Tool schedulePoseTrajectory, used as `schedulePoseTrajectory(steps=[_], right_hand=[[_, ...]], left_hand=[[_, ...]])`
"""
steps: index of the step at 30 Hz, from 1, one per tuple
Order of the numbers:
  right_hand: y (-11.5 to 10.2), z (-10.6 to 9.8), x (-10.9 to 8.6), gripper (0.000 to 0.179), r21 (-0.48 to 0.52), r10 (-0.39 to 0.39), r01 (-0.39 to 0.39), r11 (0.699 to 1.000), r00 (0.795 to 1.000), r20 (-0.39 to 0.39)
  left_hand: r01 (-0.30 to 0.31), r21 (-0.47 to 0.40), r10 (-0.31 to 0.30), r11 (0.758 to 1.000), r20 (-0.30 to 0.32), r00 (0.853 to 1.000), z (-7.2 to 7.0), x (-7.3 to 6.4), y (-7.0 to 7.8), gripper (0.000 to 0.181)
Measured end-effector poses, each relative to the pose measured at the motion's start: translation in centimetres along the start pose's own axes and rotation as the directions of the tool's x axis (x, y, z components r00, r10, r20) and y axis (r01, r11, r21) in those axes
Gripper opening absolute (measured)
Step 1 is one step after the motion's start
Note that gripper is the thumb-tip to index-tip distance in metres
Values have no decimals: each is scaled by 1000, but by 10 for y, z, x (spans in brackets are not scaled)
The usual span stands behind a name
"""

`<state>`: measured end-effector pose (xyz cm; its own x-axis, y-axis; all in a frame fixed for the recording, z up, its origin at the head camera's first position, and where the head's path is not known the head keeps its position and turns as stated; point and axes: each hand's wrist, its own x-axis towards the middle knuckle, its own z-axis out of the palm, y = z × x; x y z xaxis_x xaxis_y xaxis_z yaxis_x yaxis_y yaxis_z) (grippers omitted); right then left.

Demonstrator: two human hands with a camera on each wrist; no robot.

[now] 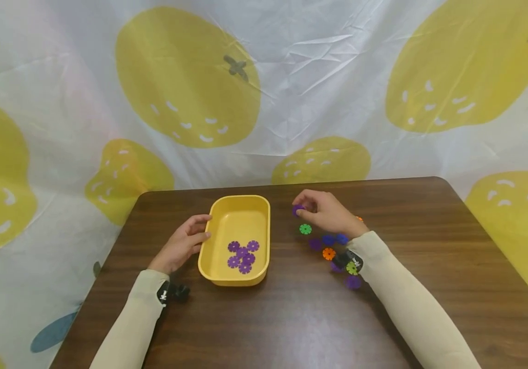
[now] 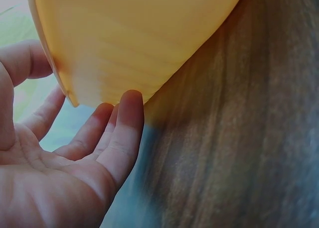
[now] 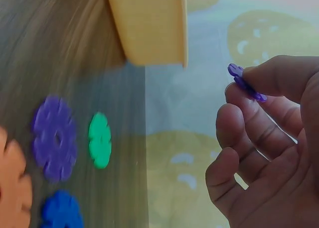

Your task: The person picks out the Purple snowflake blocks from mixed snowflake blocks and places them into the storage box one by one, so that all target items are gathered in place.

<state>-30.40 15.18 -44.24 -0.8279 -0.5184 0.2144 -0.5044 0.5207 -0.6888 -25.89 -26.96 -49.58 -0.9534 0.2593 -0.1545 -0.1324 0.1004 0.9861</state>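
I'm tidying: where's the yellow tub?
In the head view, the yellow tub stands on the table, left of centre, the left hand touching its left side.

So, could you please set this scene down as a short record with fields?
Left hand: holds the left side of the yellow tray
Right hand: pinches a purple notched disc, right of the tray
In tray: several purple discs, some overlapping
On brown table: loose discs in green, orange, blue and purple
Backdrop: white cloth printed with yellow fruit
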Motion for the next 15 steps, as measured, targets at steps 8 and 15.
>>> schedulePoseTrajectory(steps=[8, 15], right_hand=[[-22, 11, 11, 20, 62, -37, 36, 997, 999, 14], [-40, 26, 26, 14, 88, -94, 94, 992, 996, -4]], left_hand=[[2, 7, -2, 1000, 4, 1000, 0, 1, 0, 54], [9, -7, -9, 1000, -14, 1000, 0, 1, -1, 52]])
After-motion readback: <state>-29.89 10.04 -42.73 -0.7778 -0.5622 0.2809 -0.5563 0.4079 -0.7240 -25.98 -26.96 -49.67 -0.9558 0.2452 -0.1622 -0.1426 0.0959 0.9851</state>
